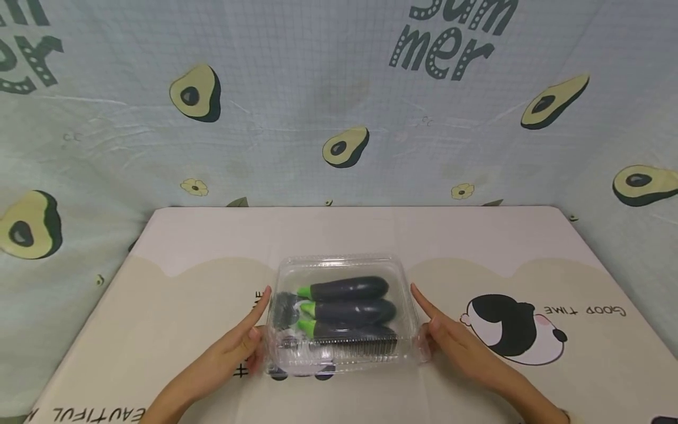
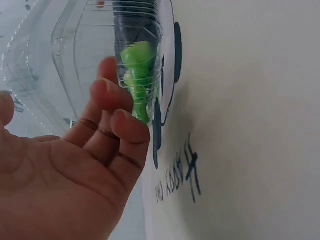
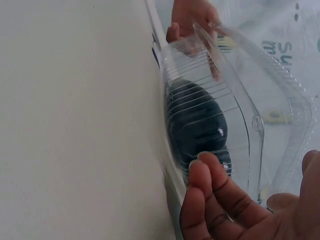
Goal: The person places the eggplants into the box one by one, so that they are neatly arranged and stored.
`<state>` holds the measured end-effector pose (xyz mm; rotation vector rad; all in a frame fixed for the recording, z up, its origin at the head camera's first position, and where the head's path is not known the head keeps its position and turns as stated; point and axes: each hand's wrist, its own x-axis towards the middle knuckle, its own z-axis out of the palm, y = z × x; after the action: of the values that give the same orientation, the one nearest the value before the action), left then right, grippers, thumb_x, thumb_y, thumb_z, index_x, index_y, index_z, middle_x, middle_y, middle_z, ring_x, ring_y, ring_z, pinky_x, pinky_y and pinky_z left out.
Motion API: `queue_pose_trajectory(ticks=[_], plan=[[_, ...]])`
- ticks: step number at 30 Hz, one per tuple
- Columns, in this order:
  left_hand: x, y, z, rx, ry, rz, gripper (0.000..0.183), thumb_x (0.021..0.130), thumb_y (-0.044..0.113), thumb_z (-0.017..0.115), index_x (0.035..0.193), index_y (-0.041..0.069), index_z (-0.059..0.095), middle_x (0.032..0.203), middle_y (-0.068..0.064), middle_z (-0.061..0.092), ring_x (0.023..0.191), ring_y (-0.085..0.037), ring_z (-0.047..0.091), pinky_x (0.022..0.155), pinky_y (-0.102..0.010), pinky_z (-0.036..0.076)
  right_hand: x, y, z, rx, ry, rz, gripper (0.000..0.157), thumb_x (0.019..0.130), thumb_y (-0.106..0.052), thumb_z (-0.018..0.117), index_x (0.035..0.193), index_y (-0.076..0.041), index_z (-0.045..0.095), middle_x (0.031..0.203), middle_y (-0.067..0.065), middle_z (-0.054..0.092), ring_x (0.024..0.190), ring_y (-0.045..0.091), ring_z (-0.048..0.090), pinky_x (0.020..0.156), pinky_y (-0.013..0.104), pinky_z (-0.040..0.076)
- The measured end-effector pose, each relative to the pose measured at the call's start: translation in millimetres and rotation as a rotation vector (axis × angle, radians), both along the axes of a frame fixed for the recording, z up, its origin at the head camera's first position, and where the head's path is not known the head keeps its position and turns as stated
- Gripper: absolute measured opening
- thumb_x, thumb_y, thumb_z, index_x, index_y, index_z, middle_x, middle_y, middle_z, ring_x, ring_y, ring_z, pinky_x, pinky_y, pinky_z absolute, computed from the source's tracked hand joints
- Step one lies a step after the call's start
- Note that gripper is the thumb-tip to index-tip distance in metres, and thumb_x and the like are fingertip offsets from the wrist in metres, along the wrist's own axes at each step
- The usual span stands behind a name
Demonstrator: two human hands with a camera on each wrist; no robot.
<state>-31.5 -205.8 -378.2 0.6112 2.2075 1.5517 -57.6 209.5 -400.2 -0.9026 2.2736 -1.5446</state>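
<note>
A clear plastic clamshell box [image 1: 339, 368] stands on the table near its front, between my two hands. Through its lid show three dark eggplants [image 1: 348, 288] lying side by side, green stems to the left. My left hand [image 1: 230, 353] is at the box's left side, index finger along the wall and the other fingers bent beneath the rim. On the opposite side, my right hand [image 1: 463, 350] mirrors it, index finger extended. Bent fingertips [image 2: 131, 125] lie close to the lower wall in the left wrist view; firm contact is hard to tell. The right wrist view shows the rounded eggplant ends [image 3: 197, 120].
The table [image 1: 212, 235] wears a pale cloth with a printed dog [image 1: 516, 330] at right and lettering. Behind it hangs a curtain [image 1: 275, 118] printed with avocados and flowers, which also spans both sides.
</note>
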Motion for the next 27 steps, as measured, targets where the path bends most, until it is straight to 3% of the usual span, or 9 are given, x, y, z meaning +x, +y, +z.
queue_pose_trajectory(ticks=[1,3,8,11,16,19,23,27], plan=[[0.0,0,-1.3,0.023,-0.011,-0.018,0.057,0.107,0.014,0.024,0.154,0.023,-0.007,0.069,-0.006,0.05,0.061,-0.028,0.05,0.06,-0.034,0.047,0.7,0,-0.5,0.002,-0.018,0.0,0.054,0.105,-0.005,0.025,0.155,-0.017,0.01,0.075,-0.003,0.059,0.07,0.016,0.06,0.068,0.028,0.048],[0.7,0,-3.5,0.042,-0.015,-0.032,0.059,0.106,0.014,0.026,0.154,0.024,-0.008,0.069,-0.002,0.051,0.06,-0.024,0.051,0.061,-0.033,0.047,2.0,1,-1.2,-0.001,-0.051,0.009,0.055,0.105,-0.004,0.025,0.155,-0.018,0.008,0.074,-0.002,0.061,0.069,0.017,0.061,0.071,0.029,0.048],[2.7,0,-7.8,0.065,-0.003,-0.04,0.063,0.106,0.01,0.028,0.153,0.025,-0.01,0.067,-0.004,0.053,0.059,-0.024,0.053,0.064,-0.032,0.047,4.8,1,-1.2,-0.052,-0.18,0.044,0.059,0.105,-0.006,0.028,0.155,-0.021,0.001,0.075,0.006,0.063,0.067,0.024,0.066,0.086,0.022,0.043],[3.6,1,-9.7,0.097,-0.036,-0.049,0.066,0.105,0.008,0.031,0.153,0.025,-0.011,0.066,-0.005,0.054,0.057,-0.026,0.052,0.062,-0.032,0.047,5.7,1,-1.5,-0.101,-0.24,0.074,0.063,0.104,-0.005,0.032,0.155,-0.022,-0.001,0.074,0.01,0.064,0.067,0.028,0.066,0.089,0.022,0.043],[4.0,1,-11.5,0.207,-0.144,-0.078,0.074,0.103,0.007,0.039,0.152,0.024,-0.014,0.076,-0.005,0.056,0.055,-0.021,0.05,0.054,-0.033,0.046,6.4,0,-0.6,-0.147,-0.3,0.097,0.07,0.102,-0.002,0.039,0.155,-0.024,-0.001,0.075,0.013,0.065,0.067,0.032,0.066,0.086,0.026,0.047],[4.0,1,-13.5,0.291,-0.172,-0.106,0.079,0.101,0.002,0.041,0.152,0.023,-0.015,0.083,-0.006,0.055,0.057,-0.02,0.05,0.055,-0.034,0.047,6.2,0,0.5,-0.182,-0.328,0.119,0.073,0.101,0.0,0.041,0.155,-0.024,-0.002,0.078,0.016,0.066,0.067,0.034,0.066,0.086,0.028,0.048],[6.2,2,-15.8,0.37,-0.192,-0.14,0.084,0.098,-0.004,0.042,0.152,0.024,-0.016,0.078,-0.015,0.055,0.053,-0.03,0.047,0.055,-0.034,0.048,5.4,0,0.8,-0.248,-0.376,0.182,0.078,0.099,0.005,0.042,0.155,-0.023,-0.005,0.08,0.022,0.064,0.067,0.034,0.065,0.077,0.036,0.053],[11.6,5,-16.3,0.41,-0.222,-0.121,0.088,0.096,-0.006,0.044,0.152,0.027,-0.016,0.075,-0.024,0.057,0.05,-0.035,0.042,0.05,-0.034,0.047,6.2,-1,-0.2,-0.285,-0.413,0.21,0.082,0.097,0.008,0.042,0.154,-0.024,-0.007,0.079,0.024,0.062,0.066,0.031,0.063,0.069,0.039,0.054]])
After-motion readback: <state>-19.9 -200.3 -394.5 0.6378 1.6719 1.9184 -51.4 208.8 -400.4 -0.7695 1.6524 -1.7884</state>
